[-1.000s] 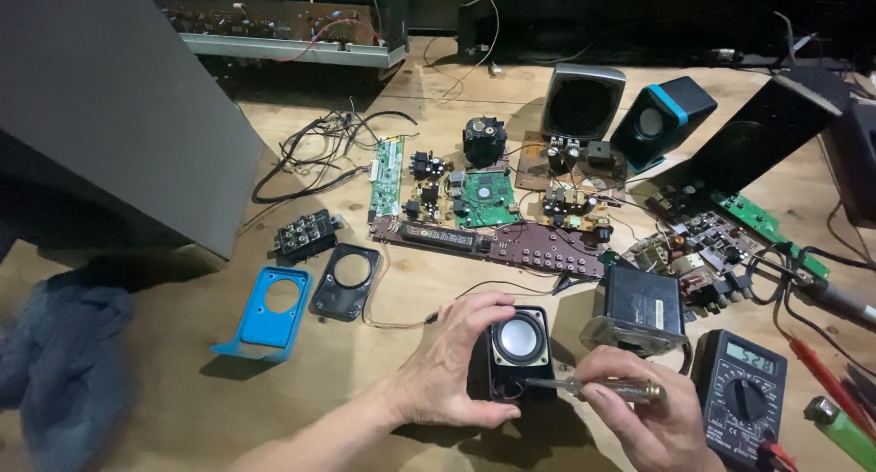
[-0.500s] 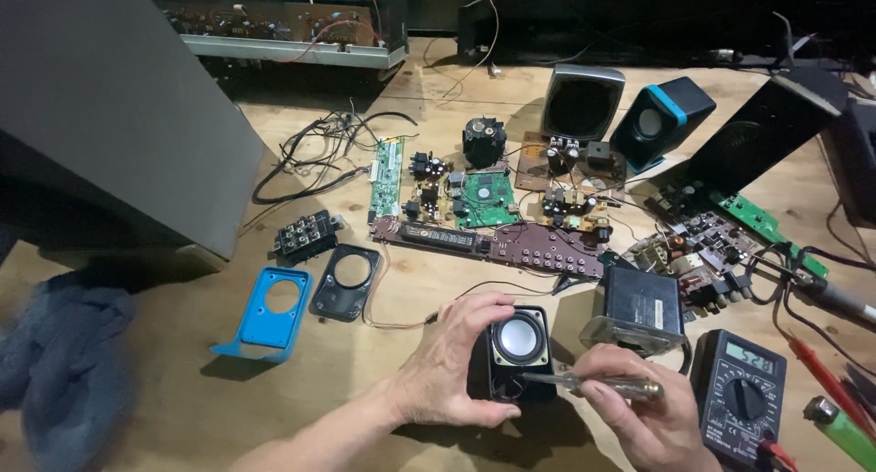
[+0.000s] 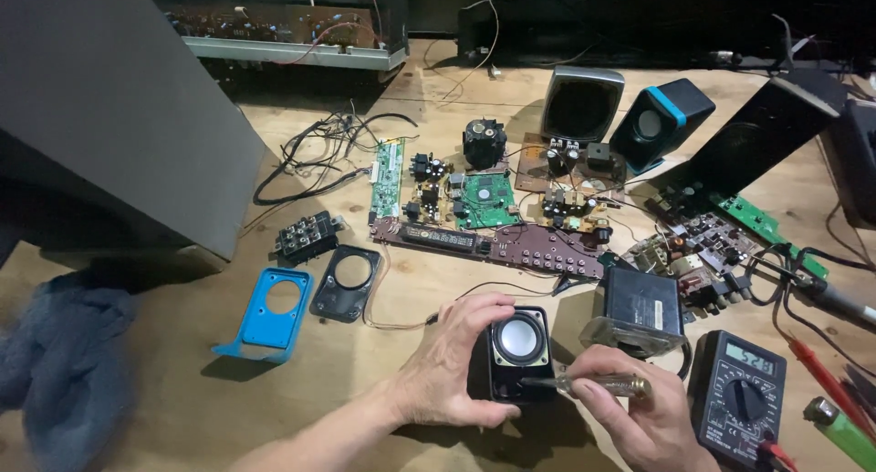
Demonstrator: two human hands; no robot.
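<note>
Right now my left hand [image 3: 456, 362] is wrapped round a small black speaker box [image 3: 513, 367], fingers over its left side and top, holding it upright on the wooden bench [image 3: 182, 408] near the front edge, centre-right. My right hand [image 3: 639, 417] pinches a screwdriver [image 3: 593, 382] w/ a clear amber handle, tip laid against the lower front of the box, just below the round driver cone [image 3: 520, 337]. Main risk as I see it: tip slips off whatever it's seated on and skids up into the cone, since it sits so close under it; too steep an angle or too much push would do that. If the left grip loosens, the box could twist or tip under the tool load. A thin wire [image 3: 401, 324] runs from the box's left side toward the black faceplate [image 3: 345, 283] and blue faceplate [image 3: 270, 309], so turning the box could strain it. Multimeter [image 3: 739, 394] lies just right of my right hand, adapter block [image 3: 639, 306] just beyond; a wide elbow move could knock either.
</note>
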